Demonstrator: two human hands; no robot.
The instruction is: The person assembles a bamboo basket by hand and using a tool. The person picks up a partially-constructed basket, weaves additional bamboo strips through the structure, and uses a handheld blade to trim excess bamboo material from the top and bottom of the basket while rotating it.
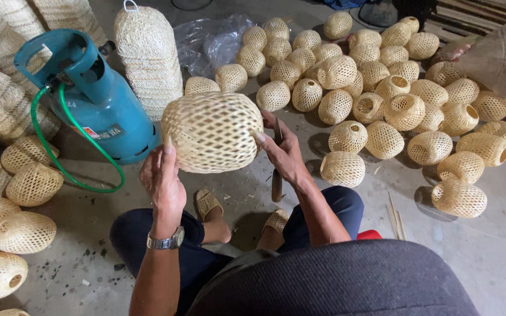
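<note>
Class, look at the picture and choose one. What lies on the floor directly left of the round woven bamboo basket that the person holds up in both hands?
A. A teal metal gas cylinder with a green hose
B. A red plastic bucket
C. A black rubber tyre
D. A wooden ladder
A: the teal metal gas cylinder with its green hose lies just left of the round woven bamboo basket, which the left hand and right hand grip.
</note>
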